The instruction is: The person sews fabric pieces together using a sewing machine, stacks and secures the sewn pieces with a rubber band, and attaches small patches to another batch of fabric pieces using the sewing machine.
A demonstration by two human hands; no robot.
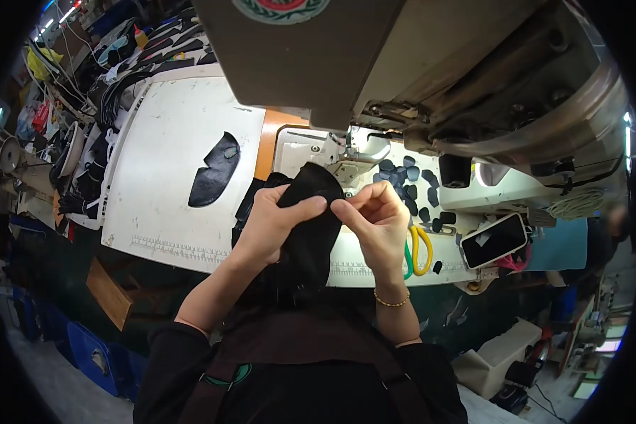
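Observation:
A black, curved leather-like piece (309, 237) is held up in front of the sewing machine (346, 152). My left hand (272, 219) grips it from the left, with the thumb lying on its face and the other fingers behind. At its right edge, the thumb and index finger of my right hand (378, 222) are pinched together; whether a small bit of it or a thread is between them is too fine to see. More dark material (249, 212) lies partly hidden behind my left hand. Another black cut piece (218, 173), notched on one side, rests flat on the white table (166, 127).
Many small dark pieces (410, 180) lie right of the needle area. Yellow-handled scissors (422, 251) and a phone (493, 240) are near the table's right front. The machine's head (297, 56) overhangs the work. Strips of material (166, 46) are piled at the back left.

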